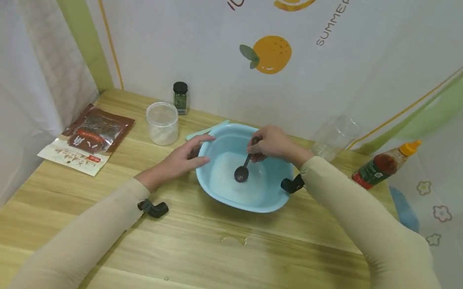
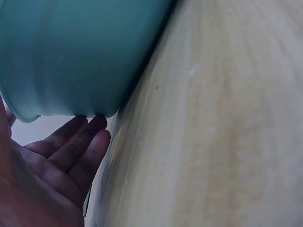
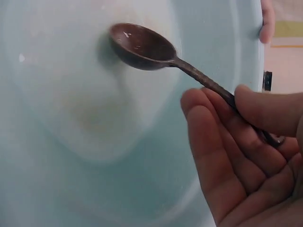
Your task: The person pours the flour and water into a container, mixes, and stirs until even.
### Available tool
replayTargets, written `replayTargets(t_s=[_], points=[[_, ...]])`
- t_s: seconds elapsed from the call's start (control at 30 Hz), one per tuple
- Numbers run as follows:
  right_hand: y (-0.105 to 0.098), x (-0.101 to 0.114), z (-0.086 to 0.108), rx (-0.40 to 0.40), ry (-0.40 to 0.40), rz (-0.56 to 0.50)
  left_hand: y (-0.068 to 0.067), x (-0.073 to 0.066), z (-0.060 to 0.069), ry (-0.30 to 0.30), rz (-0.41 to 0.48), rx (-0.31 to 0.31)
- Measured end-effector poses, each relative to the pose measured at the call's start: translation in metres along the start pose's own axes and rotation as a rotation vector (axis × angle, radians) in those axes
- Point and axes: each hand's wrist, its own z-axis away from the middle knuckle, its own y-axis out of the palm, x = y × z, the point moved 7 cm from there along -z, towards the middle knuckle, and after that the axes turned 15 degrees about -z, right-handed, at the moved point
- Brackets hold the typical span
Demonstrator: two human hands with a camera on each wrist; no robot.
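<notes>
Brown spoon (image 1: 241, 173), apparently wet, was pinched by the right hand (image 1: 271, 143) above the light-blue basin (image 1: 227, 200); the left hand (image 1: 182, 158), spread, touched its side.

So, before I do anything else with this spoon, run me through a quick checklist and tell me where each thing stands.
1. Spoon gripped: ok, the right hand pinches its handle.
2. Spoon's bowl over the basin: ok, it is within the rim.
3. Basin steadied: ok, the left hand touches its side.
4. Spoon empty: cannot tell, the inside of its bowl looks shiny.
5. Table dry in front of the basin: not ok, a small wet-looking patch shows there.
6. Black-capped jar closed: ok, it looks shut.
</notes>
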Motion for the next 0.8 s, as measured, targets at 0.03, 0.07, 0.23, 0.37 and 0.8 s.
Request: replayTargets(t_s=[0.03, 0.07, 0.23, 0.37, 0.8], points=[[-0.001, -0.001, 0.001, 0.002, 0.008, 0.003, 0.000, -0.001, 0.000, 0.003, 0.002, 0.000], [-0.001, -0.002, 0.003, 0.011, 0.019, 0.000, 0.000, -0.001, -0.001, 0.004, 0.004, -0.001], [0.009, 0.000, 0.004, 0.087, 0.026, -0.040, 0.001, 0.000, -0.001, 0.005, 0.012, -0.001], [0.008, 0.000, -0.001, 0.037, -0.010, -0.053, 0.001, 0.000, 0.000, -0.001, 0.009, -0.004], [0.028, 0.005, -0.004, 0.163, 0.023, -0.023, 0.002, 0.002, -0.001, 0.010, 0.019, 0.008]])
